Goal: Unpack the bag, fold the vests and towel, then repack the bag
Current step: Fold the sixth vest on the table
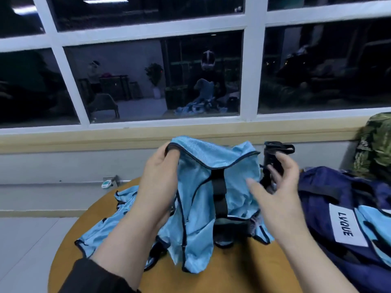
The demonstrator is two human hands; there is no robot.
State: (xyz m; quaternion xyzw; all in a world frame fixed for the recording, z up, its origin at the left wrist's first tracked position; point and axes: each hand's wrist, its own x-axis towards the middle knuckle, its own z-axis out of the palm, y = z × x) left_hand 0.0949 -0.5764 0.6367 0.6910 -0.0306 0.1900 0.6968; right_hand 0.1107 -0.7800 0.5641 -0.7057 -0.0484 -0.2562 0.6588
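We are looking down at a round wooden table set against a wall under a dark window. The left hand is gripping a light blue mesh vest by its dark-trimmed top edge, fingers curled over the hem at about 10 o'clock from the table's middle, and is holding it raised so the cloth is hanging down to the tabletop. A black strap is running down the vest's front. The right hand is hovering at 2 o'clock of the vest, fingers spread and loose, holding nothing; it is blurred, so we cannot tell whether the fingertips are touching the cloth. More blue vests are lying crumpled at 8 o'clock on the table. The navy bag with a white "LVQUE" label is lying at 3 o'clock, blue cloth beside the label. A black bottle is standing behind the right hand, at 1 o'clock
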